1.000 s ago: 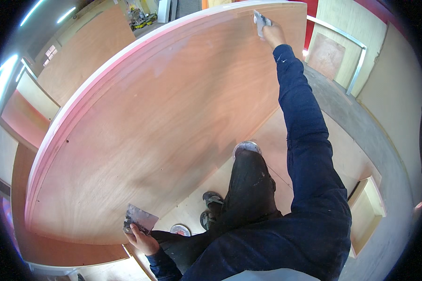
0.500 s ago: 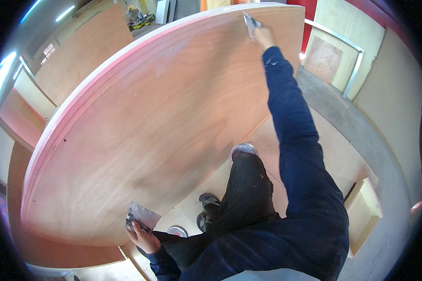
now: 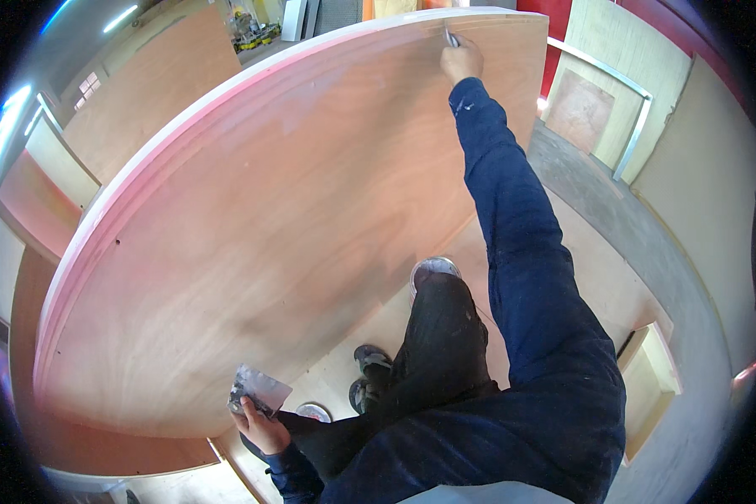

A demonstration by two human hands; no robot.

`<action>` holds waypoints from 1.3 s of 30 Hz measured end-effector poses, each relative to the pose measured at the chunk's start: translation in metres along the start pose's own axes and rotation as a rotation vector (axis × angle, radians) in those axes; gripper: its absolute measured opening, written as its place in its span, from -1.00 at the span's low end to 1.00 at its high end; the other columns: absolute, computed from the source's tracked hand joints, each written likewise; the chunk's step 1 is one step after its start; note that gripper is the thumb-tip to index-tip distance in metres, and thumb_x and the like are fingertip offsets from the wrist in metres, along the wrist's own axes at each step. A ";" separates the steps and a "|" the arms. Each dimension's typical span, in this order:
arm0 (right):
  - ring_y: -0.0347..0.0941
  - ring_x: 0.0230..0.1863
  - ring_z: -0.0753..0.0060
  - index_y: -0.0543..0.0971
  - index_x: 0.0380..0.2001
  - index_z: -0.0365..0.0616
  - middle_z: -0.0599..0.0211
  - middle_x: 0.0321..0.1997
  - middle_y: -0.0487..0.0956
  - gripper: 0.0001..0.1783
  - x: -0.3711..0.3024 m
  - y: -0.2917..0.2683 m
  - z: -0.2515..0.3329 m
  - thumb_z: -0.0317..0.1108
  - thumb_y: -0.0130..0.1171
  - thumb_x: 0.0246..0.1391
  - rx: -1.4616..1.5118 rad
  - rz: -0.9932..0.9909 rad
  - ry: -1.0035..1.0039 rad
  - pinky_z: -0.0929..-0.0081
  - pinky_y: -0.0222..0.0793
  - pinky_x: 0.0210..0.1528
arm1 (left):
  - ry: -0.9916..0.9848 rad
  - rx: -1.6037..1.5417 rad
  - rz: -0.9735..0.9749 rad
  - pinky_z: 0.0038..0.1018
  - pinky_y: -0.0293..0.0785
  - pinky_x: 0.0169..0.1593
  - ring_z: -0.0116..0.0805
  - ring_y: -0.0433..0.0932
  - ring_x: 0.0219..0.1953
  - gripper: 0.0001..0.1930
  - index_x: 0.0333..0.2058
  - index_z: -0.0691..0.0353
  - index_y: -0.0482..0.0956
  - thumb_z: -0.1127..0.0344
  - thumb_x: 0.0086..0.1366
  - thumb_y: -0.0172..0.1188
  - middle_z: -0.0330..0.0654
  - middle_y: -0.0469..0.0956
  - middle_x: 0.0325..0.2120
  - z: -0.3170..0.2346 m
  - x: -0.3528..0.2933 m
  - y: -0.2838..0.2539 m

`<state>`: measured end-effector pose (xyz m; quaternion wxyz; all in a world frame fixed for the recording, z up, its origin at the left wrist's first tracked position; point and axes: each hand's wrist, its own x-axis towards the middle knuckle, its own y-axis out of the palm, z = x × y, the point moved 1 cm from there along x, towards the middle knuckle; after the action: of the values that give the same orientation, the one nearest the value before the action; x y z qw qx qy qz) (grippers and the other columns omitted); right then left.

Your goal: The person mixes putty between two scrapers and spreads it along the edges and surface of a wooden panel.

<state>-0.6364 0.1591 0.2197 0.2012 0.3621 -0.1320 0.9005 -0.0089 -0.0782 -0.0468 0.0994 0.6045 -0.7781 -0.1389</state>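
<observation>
Head, scraper (image 3: pixel 263 387) in left hand (image 3: pixel 265 431), smeared tin (image 3: pixel 314 405)

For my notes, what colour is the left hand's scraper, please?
The scraper is silvery grey with dark smears, clearest in the head view.

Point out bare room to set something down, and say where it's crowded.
The pale boards look bare between the right sleeve, the grey floor and the open wooden box. It's crowded by the bent leg: footwear and a small tub, the left hand holding a scraper nearby; a larger tub shows at the knee.
</observation>
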 end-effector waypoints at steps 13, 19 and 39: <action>0.36 0.23 0.17 0.23 0.28 -0.25 0.13 0.28 0.36 -0.12 -0.322 -0.104 0.077 0.26 0.00 0.15 1.334 1.207 0.542 0.22 0.40 0.10 | -0.522 -0.397 0.353 -0.24 0.67 -0.20 -0.25 0.64 -0.16 -0.74 0.02 0.19 0.41 0.31 0.42 -0.07 -0.16 0.59 -0.13 0.002 -0.028 0.138; 0.26 0.26 -0.11 0.39 0.16 -0.24 -0.05 0.23 0.34 -0.45 -0.399 -0.125 0.116 -0.07 0.01 0.25 0.845 1.112 -0.386 0.07 0.15 0.27 | -0.372 -0.364 0.297 -0.26 0.61 -0.10 -0.21 0.58 -0.11 -0.76 0.01 0.24 0.37 0.35 0.43 -0.13 -0.10 0.54 -0.12 -0.020 -0.034 0.155; 0.40 0.07 -0.03 0.54 0.01 -0.16 0.11 0.02 0.49 -0.53 -0.356 -0.131 0.147 -0.25 0.21 0.00 0.423 1.065 -0.868 0.09 0.34 0.12 | 0.437 -0.010 0.175 -0.56 0.40 -0.10 -0.49 0.47 -0.19 -0.76 -0.01 0.33 0.40 0.37 0.41 0.03 -0.21 0.53 -0.19 -0.059 -0.011 0.149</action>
<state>-0.2548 0.1237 0.0841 -0.4107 0.6052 -0.1815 0.6574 -0.1233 -0.0392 0.0595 0.2804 0.5501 -0.7866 0.0006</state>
